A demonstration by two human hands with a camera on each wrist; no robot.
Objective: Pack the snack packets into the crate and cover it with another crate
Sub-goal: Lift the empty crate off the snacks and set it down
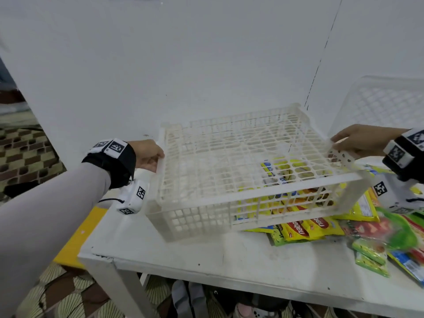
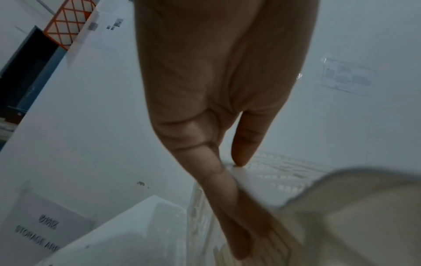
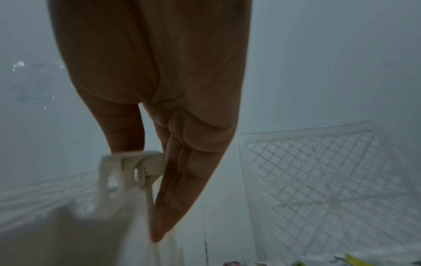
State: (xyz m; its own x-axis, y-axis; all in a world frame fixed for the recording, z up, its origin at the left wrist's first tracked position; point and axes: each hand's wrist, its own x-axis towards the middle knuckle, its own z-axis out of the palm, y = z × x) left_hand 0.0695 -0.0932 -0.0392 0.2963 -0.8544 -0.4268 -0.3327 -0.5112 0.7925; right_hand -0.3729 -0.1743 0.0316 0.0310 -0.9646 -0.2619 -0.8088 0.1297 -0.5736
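Both hands on the cream crate, table level.

Head view: left hand [image 1: 149, 154] and right hand [image 1: 358, 141] each clamp an end rim of the crate [image 1: 247, 171], tilted, its right end over loose snack packets [image 1: 305, 228] on the white table [image 1: 206, 255]. Right wrist view alone shows the second crate [image 3: 318, 180] leaning against the wall, thumb and fingers [image 3: 173, 189] pinching the rim.

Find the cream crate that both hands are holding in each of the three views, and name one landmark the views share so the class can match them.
Head: cream crate fills the centre, left hand and right hand gripping its ends.
Left wrist: its end wall and rim at bottom centre, under the fingers.
Right wrist: its corner at lower left, pinched by the thumb.
Shared landmark: the white wall behind the table.
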